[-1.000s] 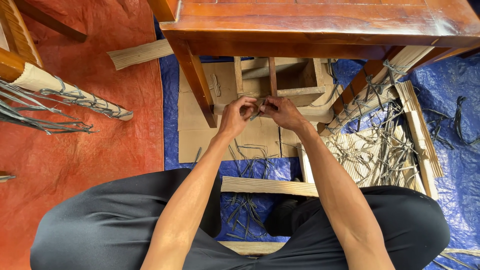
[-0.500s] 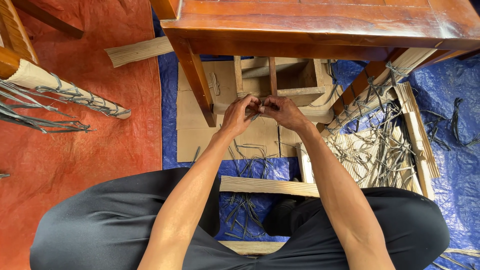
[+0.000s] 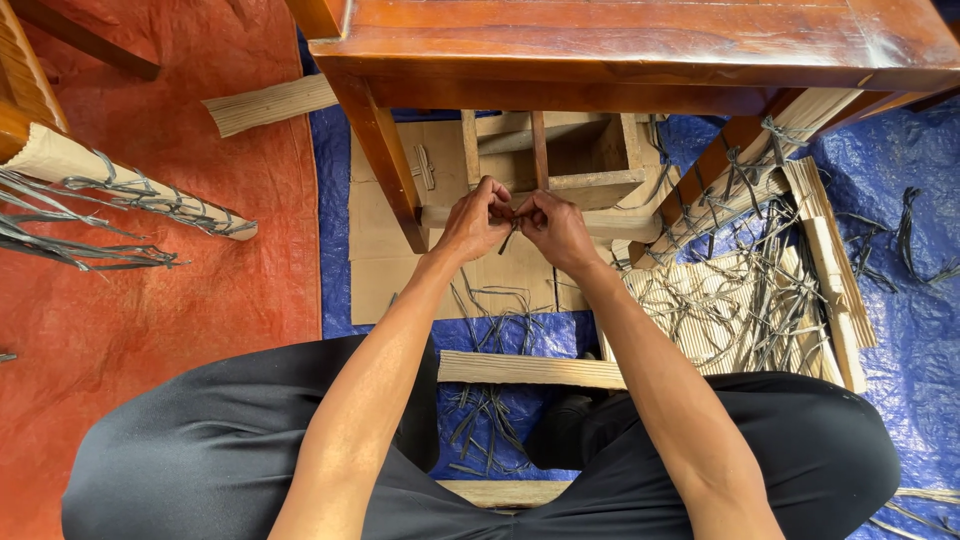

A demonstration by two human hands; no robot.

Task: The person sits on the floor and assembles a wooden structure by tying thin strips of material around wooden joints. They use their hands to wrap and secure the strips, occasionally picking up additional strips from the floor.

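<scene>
My left hand (image 3: 472,222) and right hand (image 3: 556,228) meet fingertip to fingertip under the edge of the wooden table (image 3: 640,45), just beside its front leg (image 3: 385,160). Both pinch a short dark strap (image 3: 509,236), which hangs between them over the flat cardboard (image 3: 400,270); it seems knotted, though my fingers hide that. More loose straps (image 3: 490,310) lie below on the blue tarp (image 3: 900,300).
</scene>
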